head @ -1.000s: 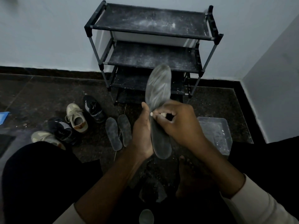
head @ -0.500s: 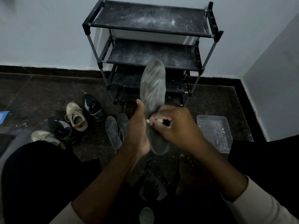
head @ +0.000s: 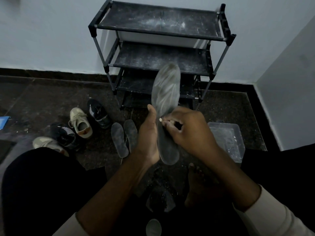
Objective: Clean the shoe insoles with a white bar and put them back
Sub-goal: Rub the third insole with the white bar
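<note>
Hands close together, left hand (head: pixel 148 138) around insole (head: pixel 166 86), right hand (head: pixel 190 133) pinched on white bar (head: pixel 160 119).

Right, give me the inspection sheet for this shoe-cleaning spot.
Surface: dark speckled floor, white crumbs by the foot.
Job's things: held insole streaked white; white bar against it; two insoles lying on floor; four shoes at left.
Clutter: clear tub; blue scrap at left edge.
Grippers: left hand grips held insole; right hand pinches bar in its fingers.
Cables: nothing seen.
Surroundings: dusty shoe rack, pale walls.
</note>
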A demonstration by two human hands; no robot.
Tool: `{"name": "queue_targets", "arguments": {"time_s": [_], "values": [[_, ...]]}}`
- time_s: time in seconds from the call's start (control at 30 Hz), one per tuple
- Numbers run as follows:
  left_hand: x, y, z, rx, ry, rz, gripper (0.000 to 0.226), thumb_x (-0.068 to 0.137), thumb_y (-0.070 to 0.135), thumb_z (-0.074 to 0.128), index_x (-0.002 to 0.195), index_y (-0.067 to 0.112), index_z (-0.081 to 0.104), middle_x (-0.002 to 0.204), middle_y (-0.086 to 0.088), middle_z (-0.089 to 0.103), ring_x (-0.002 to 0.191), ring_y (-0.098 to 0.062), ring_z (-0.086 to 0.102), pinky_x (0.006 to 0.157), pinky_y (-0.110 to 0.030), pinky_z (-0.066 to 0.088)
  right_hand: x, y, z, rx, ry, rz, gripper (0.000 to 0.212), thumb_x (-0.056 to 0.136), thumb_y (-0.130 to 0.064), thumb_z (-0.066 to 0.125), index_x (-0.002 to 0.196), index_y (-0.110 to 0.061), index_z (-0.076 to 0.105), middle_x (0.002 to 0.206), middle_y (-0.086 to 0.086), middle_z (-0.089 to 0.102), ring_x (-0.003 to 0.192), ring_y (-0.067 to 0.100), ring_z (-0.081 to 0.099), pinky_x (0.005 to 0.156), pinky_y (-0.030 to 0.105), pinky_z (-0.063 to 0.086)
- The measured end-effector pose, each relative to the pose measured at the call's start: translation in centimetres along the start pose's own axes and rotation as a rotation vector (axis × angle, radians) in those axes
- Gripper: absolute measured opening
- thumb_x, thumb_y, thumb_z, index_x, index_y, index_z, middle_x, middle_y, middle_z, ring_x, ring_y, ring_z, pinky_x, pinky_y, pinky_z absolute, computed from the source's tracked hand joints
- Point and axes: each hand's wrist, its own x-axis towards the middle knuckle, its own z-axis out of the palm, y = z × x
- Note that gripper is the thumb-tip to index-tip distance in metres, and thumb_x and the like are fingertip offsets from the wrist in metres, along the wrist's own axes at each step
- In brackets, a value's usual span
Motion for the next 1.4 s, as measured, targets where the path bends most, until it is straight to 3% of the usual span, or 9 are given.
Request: {"name": "queue_targets", "arguments": {"time_s": [0.23, 0.4, 0.53, 0.8, 0.9, 1.0, 1.13, 1.23, 1.4], "values": [[0.3, 0.9, -0.6, -0.028, 0.033, -0.045, 0.086, 0.1, 0.071, 0.025, 0.146, 0.002, 0.049, 0.139, -0.022, 0.062, 0.129, -0.035, 0.061, 0.112, -0.051, 0.044, -0.2, -0.5, -0.7, -0.058, -0.268, -0.135, 0.034, 0.094, -0.012, 0.068, 0.128, -0.013, 0.068, 0.106, 0.001, 0.062, 0.093, 0.016, 0.06, 0.077, 0.039, 0.055], [0.2, 0.1, 0.0, 0.046, 0.062, -0.019, 0.072, 0.106, 0.059, 0.022, 0.134, 0.005, 0.059, 0.117, -0.017, 0.075, 0.108, -0.026, 0.074, 0.083, -0.033, 0.063, 0.1, 0.2, -1.5, -0.104, -0.224, -0.197, 0.018, 0.088, -0.012, 0.076, 0.107, -0.014, 0.077, 0.089, -0.002, 0.066, 0.078, 0.016, 0.066, 0.067, 0.038, 0.057], [-0.1, 0.3, 0.1, 0.027, 0.04, -0.04, 0.069, 0.106, 0.059, 0.02, 0.132, 0.009, 0.06, 0.122, -0.015, 0.074, 0.114, -0.024, 0.072, 0.086, -0.034, 0.061, -0.2, -0.3, -1.8, -0.174, -0.294, -0.202, 0.007, 0.092, -0.019, 0.071, 0.092, -0.016, 0.077, 0.084, -0.004, 0.066, 0.074, 0.012, 0.063, 0.066, 0.035, 0.054], [-0.1, -0.2, 0.0, 0.037, 0.028, -0.019, 0.072, 0.108, 0.057, 0.022, 0.141, 0.002, 0.055, 0.126, -0.02, 0.071, 0.118, -0.028, 0.069, 0.09, -0.036, 0.061, 0.0, -0.2, -1.5, -0.104, -0.206, -0.097, 0.01, 0.092, -0.015, 0.071, 0.083, -0.014, 0.074, 0.076, -0.01, 0.058, 0.068, 0.005, 0.054, 0.062, 0.022, 0.042], [0.0, 0.9, 0.0, 0.076, 0.037, -0.062, 0.081, 0.103, 0.067, 0.018, 0.137, 0.004, 0.057, 0.127, -0.019, 0.069, 0.125, -0.032, 0.064, 0.096, -0.038, 0.056, -0.3, -0.2, -1.2, -0.111, -0.294, -0.108, 0.011, 0.094, -0.017, 0.068, 0.089, -0.016, 0.078, 0.085, -0.005, 0.068, 0.078, 0.008, 0.061, 0.071, 0.029, 0.05], [0.3, 0.5, -0.2, 0.158, 0.062, -0.013, 0.076, 0.104, 0.066, 0.02, 0.145, 0.011, 0.053, 0.124, -0.013, 0.069, 0.119, -0.033, 0.065, 0.081, -0.032, 0.058, 0.0, 0.9, -1.9, -0.067, -0.187, 0.017, 0.009, 0.093, -0.018, 0.07, 0.09, -0.017, 0.078, 0.087, -0.004, 0.07, 0.076, 0.007, 0.064, 0.071, 0.034, 0.054], [0.4, 0.0, -0.1, 0.122, 0.049, 0.025, 0.054, 0.106, 0.042, 0.043, 0.143, 0.005, 0.055, 0.116, -0.019, 0.069, 0.094, -0.023, 0.072, 0.074, -0.033, 0.06, 0.4, 1.6, -2.8, 0.019, -0.104, 0.138, 0.013, 0.092, -0.019, 0.074, 0.103, -0.023, 0.08, 0.09, -0.013, 0.071, 0.08, -0.003, 0.065, 0.069, 0.009, 0.047], [0.5, 0.1, -0.1, 0.111, 0.053, 0.029, 0.048, 0.108, 0.032, 0.042, 0.142, 0.0, 0.054, 0.123, -0.02, 0.07, 0.105, -0.027, 0.073, 0.082, -0.033, 0.062, 0.3, 1.2, -2.9, 0.067, -0.183, 0.136, 0.017, 0.09, -0.019, 0.075, 0.107, -0.021, 0.079, 0.098, -0.011, 0.074, 0.086, -0.002, 0.068, 0.074, 0.017, 0.053], [0.2, 1.0, -0.8, 0.112, 0.008, -0.032, 0.071, 0.11, 0.051, 0.021, 0.14, -0.003, 0.055, 0.137, -0.019, 0.065, 0.125, -0.027, 0.065, 0.09, -0.034, 0.06, -0.5, 0.2, -1.6, 0.005, -0.367, 0.084, 0.013, 0.089, -0.018, 0.076, 0.102, -0.021, 0.079, 0.1, -0.011, 0.075, 0.091, 0.0, 0.068, 0.082, 0.03, 0.058]]}}
